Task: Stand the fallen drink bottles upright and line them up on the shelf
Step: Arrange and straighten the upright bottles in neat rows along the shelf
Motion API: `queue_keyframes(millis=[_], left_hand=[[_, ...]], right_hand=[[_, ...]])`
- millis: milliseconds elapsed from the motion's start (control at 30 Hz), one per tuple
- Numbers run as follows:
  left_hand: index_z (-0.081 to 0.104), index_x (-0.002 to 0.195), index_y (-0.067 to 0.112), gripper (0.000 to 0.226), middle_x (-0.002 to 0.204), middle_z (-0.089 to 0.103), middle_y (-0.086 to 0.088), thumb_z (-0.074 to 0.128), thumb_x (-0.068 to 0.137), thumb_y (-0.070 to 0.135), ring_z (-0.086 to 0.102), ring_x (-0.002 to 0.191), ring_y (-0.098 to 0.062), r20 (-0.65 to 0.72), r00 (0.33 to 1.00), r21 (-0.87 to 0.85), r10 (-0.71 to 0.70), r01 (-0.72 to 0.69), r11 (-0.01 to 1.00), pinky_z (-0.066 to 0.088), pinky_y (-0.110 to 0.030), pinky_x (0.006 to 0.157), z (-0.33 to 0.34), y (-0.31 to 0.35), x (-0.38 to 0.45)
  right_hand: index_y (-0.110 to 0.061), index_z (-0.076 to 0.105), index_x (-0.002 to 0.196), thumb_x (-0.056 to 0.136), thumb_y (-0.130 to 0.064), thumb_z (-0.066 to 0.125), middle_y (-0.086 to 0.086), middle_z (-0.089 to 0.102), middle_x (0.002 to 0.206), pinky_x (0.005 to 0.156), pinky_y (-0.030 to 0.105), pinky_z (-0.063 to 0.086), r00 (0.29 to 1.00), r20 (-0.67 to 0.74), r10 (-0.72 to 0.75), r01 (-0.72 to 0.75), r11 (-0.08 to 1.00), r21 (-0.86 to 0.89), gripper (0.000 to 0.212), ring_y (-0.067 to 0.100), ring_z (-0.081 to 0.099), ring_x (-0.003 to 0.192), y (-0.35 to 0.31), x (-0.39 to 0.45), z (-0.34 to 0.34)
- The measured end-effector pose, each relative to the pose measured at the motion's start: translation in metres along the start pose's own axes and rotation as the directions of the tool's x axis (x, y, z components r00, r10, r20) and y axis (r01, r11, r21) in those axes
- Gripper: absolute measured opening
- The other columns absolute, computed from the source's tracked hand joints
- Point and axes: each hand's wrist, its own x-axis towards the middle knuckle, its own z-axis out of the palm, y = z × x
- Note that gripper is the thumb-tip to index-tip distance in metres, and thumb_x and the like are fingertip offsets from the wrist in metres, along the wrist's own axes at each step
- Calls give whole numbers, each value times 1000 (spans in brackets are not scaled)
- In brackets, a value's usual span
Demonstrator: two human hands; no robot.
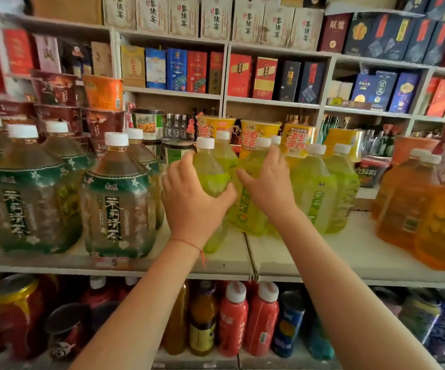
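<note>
Both hands are up at the middle shelf [349, 252]. The left hand [192, 198] grips a yellow-green bottle [210, 174] around its body, thumb wrapped across the front; the bottle stands upright, white cap on top. The right hand [269, 182] is on the next green bottle [248, 209], fingers reaching up toward its cap, thumb spread left. It looks like a grasp, though the fingers' far side is hidden. Two more green bottles [323, 193] stand upright just to the right, touching each other.

To the left, big tea bottles [117, 209] with dark green labels read 茉莉清茶 in vertical characters. Far right, orange bottles [408, 206] stand in a cluster. A price tag [113, 262] on the shelf edge shows a "5". Behind, yellow noodle cups [258, 134] carry red writing too blurred to read. Top shelf: pale boxes [216, 18] printed 黎侯宴. Below, red bottles [248, 319] with white caps stand in a row.
</note>
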Motion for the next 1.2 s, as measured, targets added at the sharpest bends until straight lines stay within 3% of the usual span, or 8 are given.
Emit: queue_keyframes(millis=[67, 167, 333, 633, 900, 967, 1067, 1200], left_hand=[[42, 141, 10, 87, 132, 49, -11, 73, 72, 54, 44, 122, -29, -34, 999, 26, -2, 3, 1000, 42, -46, 103, 4, -1, -1], [43, 140, 10, 86, 132, 51, -11, 76, 72, 51, 46, 122, -29, -73, 997, 68, -12, 17, 998, 42, -43, 102, 8, 2, -3], [43, 142, 13, 86, 136, 50, -12, 76, 73, 52, 45, 125, -31, -122, 992, 117, -42, 57, 991, 42, -44, 101, 17, 6, -4], [42, 142, 17, 84, 137, 49, -12, 77, 73, 51, 45, 124, -30, -214, 974, 164, -70, 106, 981, 43, -44, 98, 27, 8, -4], [39, 143, 19, 87, 139, 47, -11, 74, 73, 57, 44, 126, -28, -193, 978, 195, -75, 113, 974, 34, -33, 94, 30, 9, -5], [39, 143, 18, 87, 139, 48, -11, 73, 73, 58, 44, 125, -28, -190, 979, 208, -76, 116, 971, 38, -35, 95, 32, 9, -5], [39, 145, 17, 90, 142, 47, -12, 71, 74, 61, 43, 128, -30, -192, 977, 216, -89, 130, 968, 44, -44, 98, 32, 11, -5], [37, 148, 16, 94, 147, 44, -13, 65, 74, 67, 40, 133, -30, -169, 982, 197, -85, 118, 973, 40, -44, 102, 29, 13, -6]], right_hand=[[-1, 22, 153, 86, -48, 74, 19, 40, 148, 109, 39, 36, 1000, 9, -28, 28, 997, -75, 97, 34, 37, 137, 5, 5, 5], [-2, 37, 143, 78, -51, 80, 19, 38, 146, 109, 41, 35, 999, 0, -51, 51, 998, -41, 91, 37, 35, 136, 8, 10, 8], [-15, 31, 146, 77, -55, 79, 14, 39, 142, 79, 32, 42, 988, 142, -67, 43, 986, 160, 94, 34, 52, 121, 21, 8, 2], [-19, 25, 156, 72, -66, 77, 8, 35, 155, 91, 29, 38, 956, 211, -203, 157, 964, 214, 109, 27, 43, 136, 42, -14, -45], [-18, 39, 146, 73, -64, 78, 1, 57, 132, 95, 38, 52, 929, 265, -258, 219, 961, 170, 95, 20, 55, 119, 50, -29, -81], [-13, 41, 142, 77, -61, 76, 3, 57, 130, 96, 36, 49, 939, 238, -250, 225, 966, 128, 88, 22, 53, 119, 46, -33, -80], [-7, 47, 121, 83, -63, 66, 4, 54, 112, 96, 38, 44, 961, 57, -270, 272, 962, -26, 70, 27, 51, 109, 34, -42, -66], [-10, 48, 106, 78, -75, 63, 2, 53, 98, 87, 39, 47, 965, -152, -212, 199, 975, -95, 72, 25, 56, 96, 19, -43, -43]])
